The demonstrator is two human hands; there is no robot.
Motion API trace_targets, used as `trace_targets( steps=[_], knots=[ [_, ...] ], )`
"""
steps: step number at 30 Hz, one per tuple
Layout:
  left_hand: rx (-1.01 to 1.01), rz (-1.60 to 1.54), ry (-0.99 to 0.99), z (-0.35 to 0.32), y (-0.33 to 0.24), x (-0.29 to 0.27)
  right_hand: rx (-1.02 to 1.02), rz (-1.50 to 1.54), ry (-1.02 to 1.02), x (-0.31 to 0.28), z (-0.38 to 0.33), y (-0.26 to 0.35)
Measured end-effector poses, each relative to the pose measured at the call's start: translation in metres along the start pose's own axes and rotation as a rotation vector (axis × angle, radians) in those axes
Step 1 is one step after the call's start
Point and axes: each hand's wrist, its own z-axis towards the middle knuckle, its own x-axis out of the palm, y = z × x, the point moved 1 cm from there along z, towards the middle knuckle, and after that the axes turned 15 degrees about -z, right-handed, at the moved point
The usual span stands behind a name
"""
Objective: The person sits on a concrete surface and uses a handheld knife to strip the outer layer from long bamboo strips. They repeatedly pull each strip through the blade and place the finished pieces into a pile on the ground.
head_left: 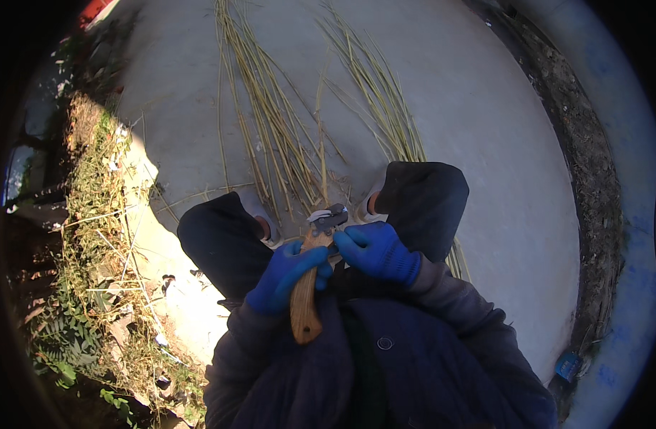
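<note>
While my left hand (pixel 283 277) clamps the wooden handle (pixel 306 306), right hand (pixel 376 250) by the metal head (pixel 329 219), grip unclear, stalks (pixel 262 100) ahead.

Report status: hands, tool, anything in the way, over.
Left blue-gloved grip: closed around brown wooden-handled metal tool. Right blue-gloved grip: at tool's upper part, exact hold hidden. Ahead: long yellow-green stalks on grey ground.

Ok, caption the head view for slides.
Left hand grips a wooden-handled tool, right hand beside its metal head, near long stalks.
</note>
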Motion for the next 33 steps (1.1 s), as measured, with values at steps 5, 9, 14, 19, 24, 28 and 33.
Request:
trace_targets(
  steps=[5,9,14,19,24,28,33],
  knots=[
    [0.001,0.021,0.055,0.014,0.002,0.016,0.075,-0.111,-0.175,0.002,-0.020,0.008],
    [-0.063,0.055,0.078,0.017,-0.004,0.022,0.104,-0.086,-0.210,-0.008,-0.032,0.015],
    [-0.127,0.094,0.113,0.020,-0.006,0.024,0.453,0.513,-0.049,-0.021,-0.037,0.013],
    [-0.154,0.106,0.176,0.020,-0.001,0.033,0.634,0.734,0.026,-0.023,-0.039,0.005],
    [-0.188,0.142,0.170,0.017,0.005,0.034,0.723,0.813,0.034,-0.027,-0.041,0.004],
    [0.183,-0.116,-0.121,0.041,-0.020,0.012,0.234,0.440,-0.028,-0.041,-0.039,0.028],
    [0.360,0.013,-0.112,0.084,-0.085,-0.024,0.223,0.347,-0.037,-0.058,-0.046,0.036]
  ],
)
